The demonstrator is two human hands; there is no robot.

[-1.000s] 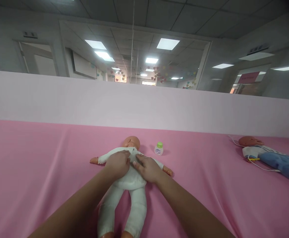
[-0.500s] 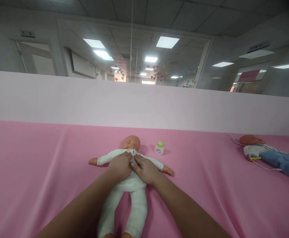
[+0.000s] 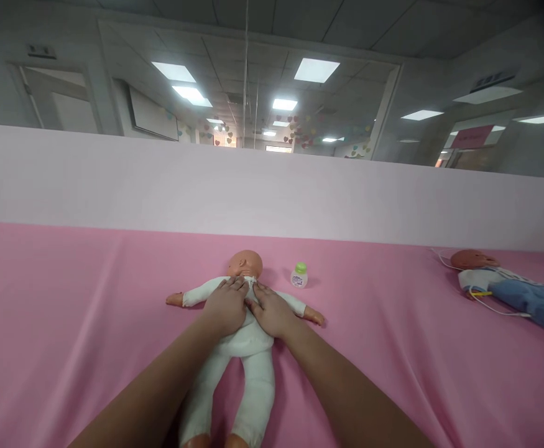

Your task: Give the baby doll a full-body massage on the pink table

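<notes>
A baby doll (image 3: 248, 342) in a white suit lies stretched out on the pink cloth, arms spread to both sides. Its head is at the far end and turned left; it seems to lie on its front. My left hand (image 3: 226, 307) rests flat on the left of its upper back, with fingers pointing toward the head. Beside it my right hand (image 3: 272, 310) lies flat on the right half, fingers extended and thumb toward the middle. The two hands nearly meet at the thumbs. Neither one grasps anything.
A small clear bottle with a green cap (image 3: 299, 275) stands right of the doll's head. Far right lies a second doll (image 3: 528, 298) in blue and white, with a thin white cord about it. Pink cloth (image 3: 89, 348) covers the surface up to a low white wall (image 3: 262, 196).
My hands have flattened and slid slightly outward, with the fingers straighter on the doll's back. The doll stays in the same place on the cloth; the view has shifted a little.
</notes>
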